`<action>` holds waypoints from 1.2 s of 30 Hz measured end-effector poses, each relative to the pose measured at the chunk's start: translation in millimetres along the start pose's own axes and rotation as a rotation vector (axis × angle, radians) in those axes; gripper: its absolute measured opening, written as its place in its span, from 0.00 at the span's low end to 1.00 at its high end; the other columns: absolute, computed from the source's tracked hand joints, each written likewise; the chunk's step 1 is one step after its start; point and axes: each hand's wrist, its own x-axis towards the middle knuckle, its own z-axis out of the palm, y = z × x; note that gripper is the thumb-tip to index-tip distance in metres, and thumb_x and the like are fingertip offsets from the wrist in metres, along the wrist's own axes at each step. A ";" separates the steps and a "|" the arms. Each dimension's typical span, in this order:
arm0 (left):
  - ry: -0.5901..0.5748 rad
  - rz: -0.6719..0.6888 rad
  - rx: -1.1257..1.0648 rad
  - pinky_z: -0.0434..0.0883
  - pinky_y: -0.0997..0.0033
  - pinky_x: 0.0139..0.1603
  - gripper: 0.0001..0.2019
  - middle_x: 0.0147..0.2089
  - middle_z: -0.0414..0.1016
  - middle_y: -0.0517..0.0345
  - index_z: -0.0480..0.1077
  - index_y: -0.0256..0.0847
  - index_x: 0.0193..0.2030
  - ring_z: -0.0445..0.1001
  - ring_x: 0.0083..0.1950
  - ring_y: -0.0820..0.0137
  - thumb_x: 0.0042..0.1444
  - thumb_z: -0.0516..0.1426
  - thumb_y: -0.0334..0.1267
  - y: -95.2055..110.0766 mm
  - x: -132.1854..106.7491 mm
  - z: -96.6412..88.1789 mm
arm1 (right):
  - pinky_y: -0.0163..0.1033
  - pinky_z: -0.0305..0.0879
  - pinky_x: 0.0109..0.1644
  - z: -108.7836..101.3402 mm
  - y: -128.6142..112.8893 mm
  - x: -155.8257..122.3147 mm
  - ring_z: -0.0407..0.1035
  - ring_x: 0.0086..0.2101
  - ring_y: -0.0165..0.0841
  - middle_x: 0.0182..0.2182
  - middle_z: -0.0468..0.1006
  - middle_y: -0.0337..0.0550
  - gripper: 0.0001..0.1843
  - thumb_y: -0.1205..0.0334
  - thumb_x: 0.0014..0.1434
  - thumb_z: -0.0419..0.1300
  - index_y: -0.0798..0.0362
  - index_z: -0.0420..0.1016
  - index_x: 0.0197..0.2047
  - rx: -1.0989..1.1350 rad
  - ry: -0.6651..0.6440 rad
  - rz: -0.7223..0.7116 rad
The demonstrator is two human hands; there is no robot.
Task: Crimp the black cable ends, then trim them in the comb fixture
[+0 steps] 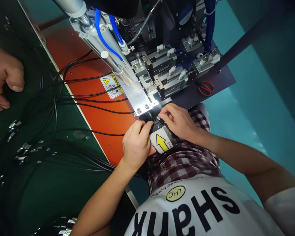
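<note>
My left hand is closed in a pinch on a thin black cable just in front of the machine's fixture. My right hand is also pinched, gripping the cable's small metal end at the fixture's slot. The two hands are almost touching, above a white label with a yellow arrow. The cable trails left across the orange plate.
Several more black cables fan over the orange plate onto the green mat, where their metal tips lie. Another person's fist rests at the far left. The pneumatic machine has blue hoses; red scissors lie beside it.
</note>
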 end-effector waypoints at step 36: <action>-0.028 -0.039 -0.118 0.69 0.69 0.39 0.14 0.41 0.70 0.49 0.73 0.38 0.52 0.70 0.40 0.67 0.64 0.50 0.30 -2.7 -0.1 -6.4 | 0.33 0.62 0.29 9.9 17.1 5.4 0.67 0.21 0.25 0.27 0.75 0.36 0.15 0.49 0.60 0.62 0.54 0.71 0.32 0.710 -0.236 0.501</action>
